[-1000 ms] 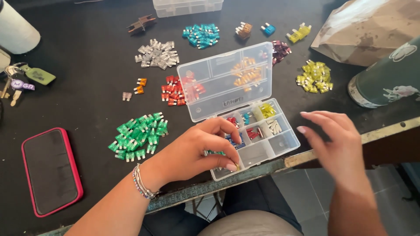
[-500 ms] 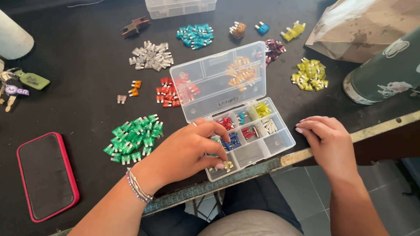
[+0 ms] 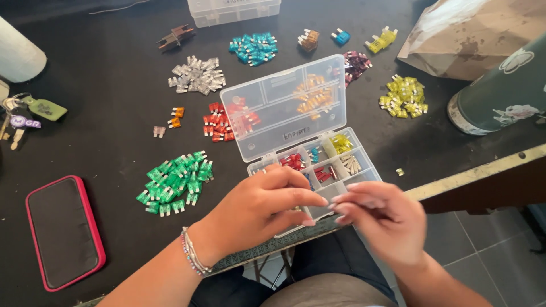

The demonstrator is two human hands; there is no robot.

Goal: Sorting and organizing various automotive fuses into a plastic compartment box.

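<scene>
- Left hand (image 3: 259,210) curled over the near-left cells of the clear compartment box (image 3: 341,170), fingertips pressed together toward the right hand; too small to tell whether a fuse sits between them.
- Right hand (image 3: 381,219) moved in from the near edge of the tabletop, where it hung apart a second ago; now blurred with motion, fingers bunched and almost touching the left fingertips. Cannot tell what, if anything, is pinched.
- Judging from that meeting of fingertips: probably a small piece passing between hands, or being turned over, right above the box's near rim.
- Box unchanged at the near edge of the tabletop, half overhanging the metal lip; hinged lid (image 3: 287,105) standing open toward the far side, cells holding red, blue, yellow and pale fuses.
- Just left of the box: green fuse pile (image 3: 173,183); beyond it, red fuse pile (image 3: 219,126), partly seen through the lid.
- Farther out: grey fuse pile (image 3: 196,74) and teal fuse pile (image 3: 253,48) toward the far edge, yellow fuse pile (image 3: 404,96) toward the right edge.
- Near-left corner: phone in a red case (image 3: 62,233), face down or dark.
- Left edge: keys (image 3: 23,116).
- Right edge: dark green flask (image 3: 500,94) on its side, crumpled paper bag (image 3: 472,34) behind it.
</scene>
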